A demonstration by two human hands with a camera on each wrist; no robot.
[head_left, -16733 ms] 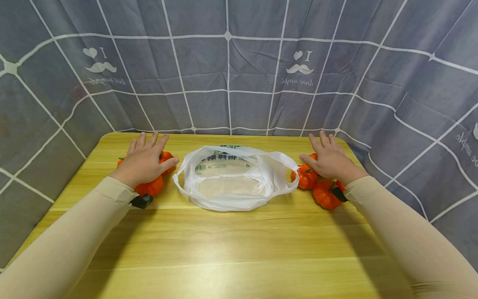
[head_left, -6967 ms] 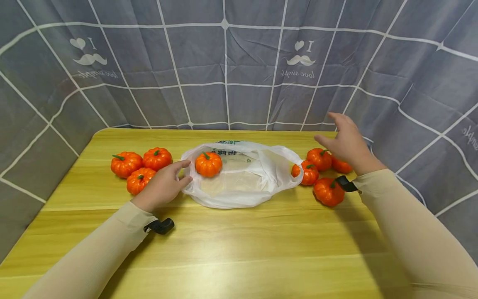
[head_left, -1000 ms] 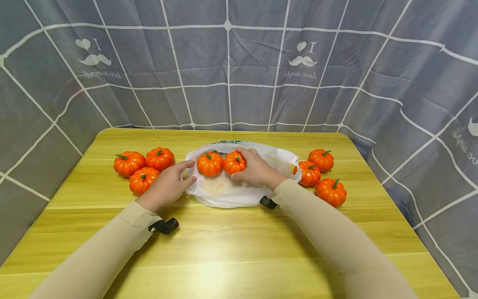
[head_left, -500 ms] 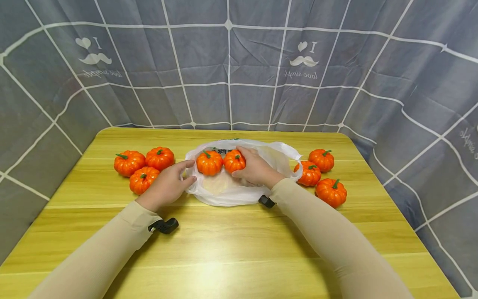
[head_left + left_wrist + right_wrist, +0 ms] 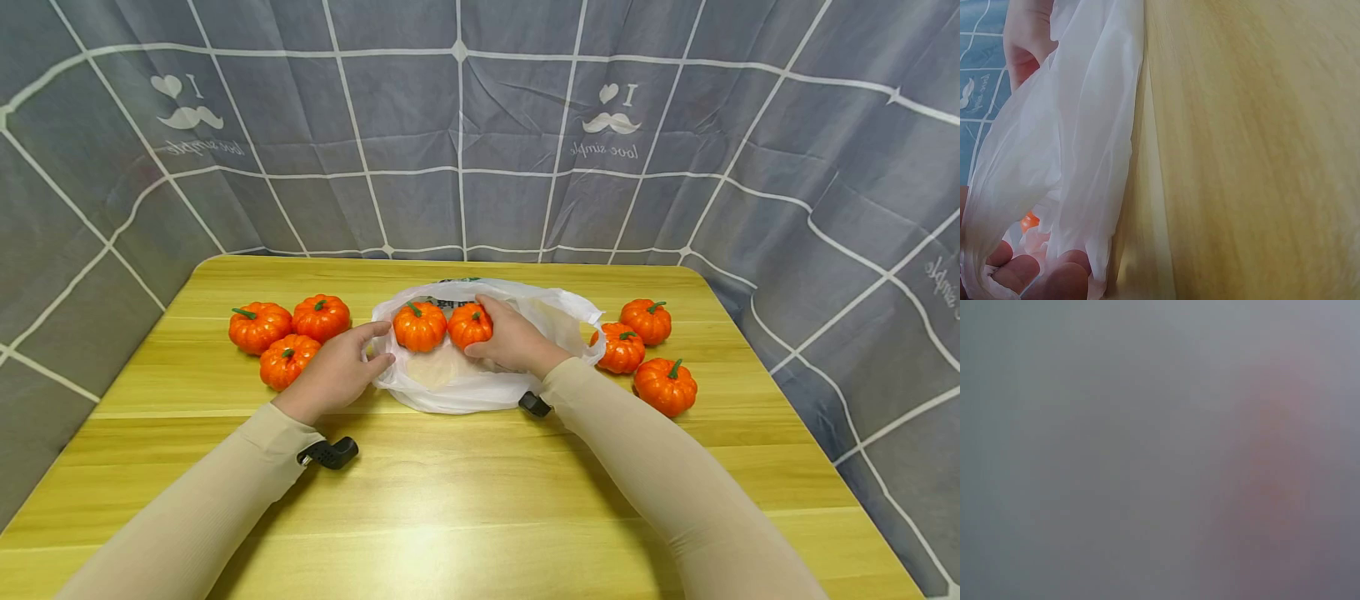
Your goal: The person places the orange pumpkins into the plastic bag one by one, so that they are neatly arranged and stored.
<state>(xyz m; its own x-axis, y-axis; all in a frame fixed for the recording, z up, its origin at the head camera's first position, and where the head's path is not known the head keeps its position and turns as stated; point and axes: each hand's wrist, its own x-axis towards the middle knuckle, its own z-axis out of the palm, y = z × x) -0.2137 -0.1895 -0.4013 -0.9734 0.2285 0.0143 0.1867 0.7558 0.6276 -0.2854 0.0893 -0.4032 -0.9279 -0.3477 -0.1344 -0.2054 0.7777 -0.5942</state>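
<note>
White lettering on the curtain (image 5: 405, 108) runs backwards, as if mirrored: an "I" beside a heart, a moustache below, then "love simple". The motif appears at the left and again right of centre, with a cut-off "simple" at the far right edge. Dark print (image 5: 456, 305) shows on the back wall of the white bag (image 5: 468, 398), but the pumpkins and folds cover so much of it that it cannot be read. A patch of green print tops the bag's far rim.

The bag sits mid-tabletop (image 5: 450, 508), mouth up. The left hand (image 5: 337, 367) holds its left side: the left wrist view shows fingertips curled at the plastic, while thumb and forefinger stand apart. The right hand (image 5: 516, 333) grips a pumpkin (image 5: 469, 326) at the bag's mouth; a second pumpkin (image 5: 420, 327) lies just beside it, within the bag.

Three left pumpkins (image 5: 321, 318) cluster near the left hand. Three right pumpkins (image 5: 666, 387) sit beyond the bag's other end, the nearest at its handle (image 5: 598, 343). The right wrist view is only grey blur with a reddish patch.
</note>
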